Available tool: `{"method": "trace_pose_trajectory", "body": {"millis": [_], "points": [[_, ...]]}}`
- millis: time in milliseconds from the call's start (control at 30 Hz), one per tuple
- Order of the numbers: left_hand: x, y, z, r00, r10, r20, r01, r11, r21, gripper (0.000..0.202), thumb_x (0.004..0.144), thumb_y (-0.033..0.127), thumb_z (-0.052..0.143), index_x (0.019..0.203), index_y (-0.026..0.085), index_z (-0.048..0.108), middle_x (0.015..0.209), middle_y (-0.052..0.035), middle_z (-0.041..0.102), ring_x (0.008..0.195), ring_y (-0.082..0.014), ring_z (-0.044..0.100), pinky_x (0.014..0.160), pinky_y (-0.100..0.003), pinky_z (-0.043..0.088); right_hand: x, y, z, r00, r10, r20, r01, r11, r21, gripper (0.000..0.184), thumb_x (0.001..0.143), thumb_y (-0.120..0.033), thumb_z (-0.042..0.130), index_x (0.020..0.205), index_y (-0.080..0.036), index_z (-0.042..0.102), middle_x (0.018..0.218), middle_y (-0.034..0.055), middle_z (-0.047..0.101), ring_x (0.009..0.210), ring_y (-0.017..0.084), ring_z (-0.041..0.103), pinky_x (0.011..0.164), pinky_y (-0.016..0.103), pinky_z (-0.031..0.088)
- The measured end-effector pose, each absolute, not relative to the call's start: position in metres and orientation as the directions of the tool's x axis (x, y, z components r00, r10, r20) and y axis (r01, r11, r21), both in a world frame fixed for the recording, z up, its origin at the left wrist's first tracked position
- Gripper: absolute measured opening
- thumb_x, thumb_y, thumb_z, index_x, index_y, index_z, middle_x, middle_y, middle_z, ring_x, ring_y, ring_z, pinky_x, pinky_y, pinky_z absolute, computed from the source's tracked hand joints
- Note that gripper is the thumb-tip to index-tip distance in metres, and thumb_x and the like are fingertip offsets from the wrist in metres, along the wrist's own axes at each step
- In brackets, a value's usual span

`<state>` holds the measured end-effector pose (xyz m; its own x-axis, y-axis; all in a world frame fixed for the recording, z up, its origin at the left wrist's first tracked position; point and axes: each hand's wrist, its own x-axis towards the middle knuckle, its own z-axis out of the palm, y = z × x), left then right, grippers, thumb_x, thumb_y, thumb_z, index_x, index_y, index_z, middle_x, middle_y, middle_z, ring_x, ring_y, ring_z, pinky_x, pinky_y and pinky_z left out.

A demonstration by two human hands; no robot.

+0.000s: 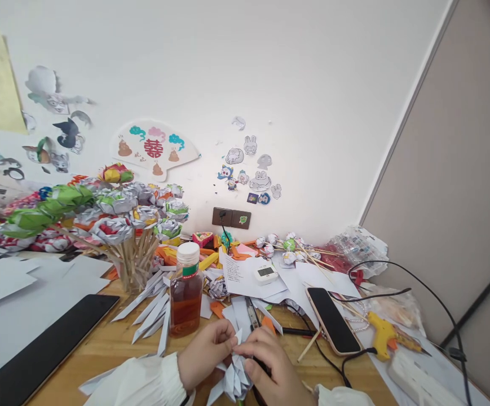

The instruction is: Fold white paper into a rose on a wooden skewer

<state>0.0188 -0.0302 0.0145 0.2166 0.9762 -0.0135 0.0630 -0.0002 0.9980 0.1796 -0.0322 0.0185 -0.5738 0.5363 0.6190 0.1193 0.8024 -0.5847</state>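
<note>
Head view: spiky white folded-paper flower (235, 380) sits between and just below the fingers, over brown wooden counter (113, 341). Left hand (208, 349) has fingers clamped on its upper pointed petal; right hand (274, 363) touches it, can't tell if fingers grip.
</note>
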Motion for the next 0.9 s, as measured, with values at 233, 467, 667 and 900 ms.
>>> {"method": "trace_pose_trajectory", "body": {"millis": [233, 467, 667, 900], "points": [[0.018, -0.03, 0.013, 0.213, 0.976, -0.035, 0.075, 0.019, 0.997, 0.043, 0.051, 0.054, 0.062, 0.053, 0.018, 0.039, 0.044, 0.0098, 0.041, 0.042, -0.0063, 0.037, 0.042, -0.019, 0.029, 0.178, -0.033, 0.017, -0.589, 0.514, 0.624, 0.129, 0.822, -0.555, 0.036, 0.085, -0.045, 0.033, 0.093, -0.021, 0.058, 0.079, 0.0052, 0.052, 0.076, 0.016, 0.048, 0.066, 0.029, 0.04], [0.017, -0.028, 0.009, 0.212, 0.977, -0.038, 0.056, 0.027, 0.998, 0.048, 0.047, 0.059, 0.062, 0.053, 0.018, 0.038, 0.045, 0.0095, 0.039, 0.042, -0.0067, 0.037, 0.043, -0.02, 0.028, 0.18, -0.035, 0.018, -0.638, 0.425, 0.642, 0.164, 0.89, -0.426, 0.038, 0.085, -0.046, 0.032, 0.099, -0.02, 0.057, 0.082, 0.0059, 0.051, 0.078, 0.017, 0.046, 0.068, 0.03, 0.039], [0.017, -0.028, 0.006, 0.213, 0.977, -0.029, 0.035, 0.022, 0.999, 0.049, 0.047, 0.061, 0.062, 0.053, 0.018, 0.04, 0.045, 0.0094, 0.04, 0.042, -0.0063, 0.036, 0.044, -0.02, 0.027, 0.172, -0.039, 0.01, -0.62, 0.393, 0.679, 0.302, 0.918, -0.256, 0.04, 0.087, -0.04, 0.027, 0.093, -0.016, 0.058, 0.071, 0.0067, 0.051, 0.071, 0.019, 0.045, 0.06, 0.031, 0.038], [0.017, -0.027, 0.01, 0.236, 0.972, 0.005, -0.025, 0.001, 1.0, 0.047, 0.049, 0.058, 0.063, 0.056, 0.017, 0.042, 0.045, 0.0096, 0.04, 0.042, -0.0055, 0.034, 0.044, -0.019, 0.025, 0.177, -0.038, 0.013, -0.625, 0.347, 0.699, 0.304, 0.933, -0.192, 0.036, 0.087, -0.037, 0.029, 0.099, -0.015, 0.054, 0.075, 0.0085, 0.056, 0.07, 0.02, 0.047, 0.061, 0.032, 0.04]]}}
